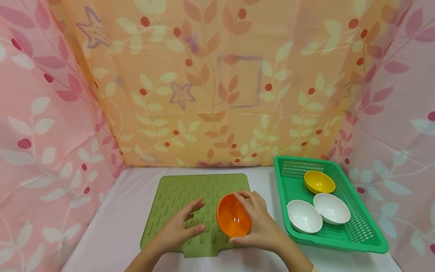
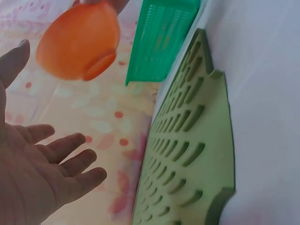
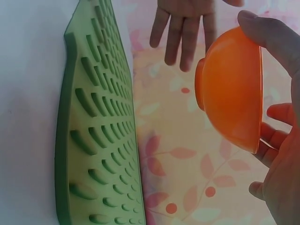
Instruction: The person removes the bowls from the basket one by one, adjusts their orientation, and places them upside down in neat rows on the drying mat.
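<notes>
An orange bowl (image 1: 228, 218) is held above the green drying mat (image 1: 204, 247), tilted with its inside facing the head camera. My right hand (image 1: 259, 224) grips it by the right side of the rim, thumb at one edge and fingers at the other, as the right wrist view of the bowl (image 3: 234, 89) shows. To the left of the bowl, my left hand (image 1: 178, 228) is apart from it over the mat, with thumb and fingers spread. The left wrist view shows that hand (image 2: 42, 173) holding nothing, the bowl (image 2: 77, 42) beyond its fingertips.
On the right stands a green plastic basket (image 1: 340, 243). Inside it are a yellow bowl (image 1: 319, 183) and two white bowls, one at the front left (image 1: 304, 217) and one to its right (image 1: 331, 209). Patterned cloth (image 1: 210, 94) walls enclose the white table (image 1: 112, 226).
</notes>
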Demonstrator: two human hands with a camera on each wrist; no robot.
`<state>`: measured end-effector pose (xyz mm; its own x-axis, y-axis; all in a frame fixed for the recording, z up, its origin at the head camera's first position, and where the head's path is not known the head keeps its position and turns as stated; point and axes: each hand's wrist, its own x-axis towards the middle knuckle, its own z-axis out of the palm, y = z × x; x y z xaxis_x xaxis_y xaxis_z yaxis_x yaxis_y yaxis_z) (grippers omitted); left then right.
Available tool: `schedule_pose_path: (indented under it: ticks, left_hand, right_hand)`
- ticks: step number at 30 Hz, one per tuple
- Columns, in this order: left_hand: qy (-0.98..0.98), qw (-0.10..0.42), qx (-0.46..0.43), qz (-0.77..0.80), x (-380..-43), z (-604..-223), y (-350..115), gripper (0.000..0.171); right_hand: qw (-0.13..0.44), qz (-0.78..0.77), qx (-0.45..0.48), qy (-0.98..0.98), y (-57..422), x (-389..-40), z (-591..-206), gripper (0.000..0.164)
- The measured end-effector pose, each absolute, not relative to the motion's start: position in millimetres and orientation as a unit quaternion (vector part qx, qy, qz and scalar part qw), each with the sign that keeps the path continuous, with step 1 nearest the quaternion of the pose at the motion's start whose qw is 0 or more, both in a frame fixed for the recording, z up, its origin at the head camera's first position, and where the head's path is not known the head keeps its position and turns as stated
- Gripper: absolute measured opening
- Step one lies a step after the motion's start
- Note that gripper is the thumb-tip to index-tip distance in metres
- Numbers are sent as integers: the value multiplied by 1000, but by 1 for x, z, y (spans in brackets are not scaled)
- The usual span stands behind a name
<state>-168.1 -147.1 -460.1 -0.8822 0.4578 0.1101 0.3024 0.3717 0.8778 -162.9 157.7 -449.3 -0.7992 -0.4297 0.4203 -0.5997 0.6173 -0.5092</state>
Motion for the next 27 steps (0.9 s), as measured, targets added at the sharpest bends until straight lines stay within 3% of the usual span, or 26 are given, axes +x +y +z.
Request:
schedule_pose_path:
  ticks: [27]
  left_hand:
    - [719,173,183,647,-170,-455,-109,74]
  right_hand:
    - [197,295,339,-871,149,-164,-451,122]
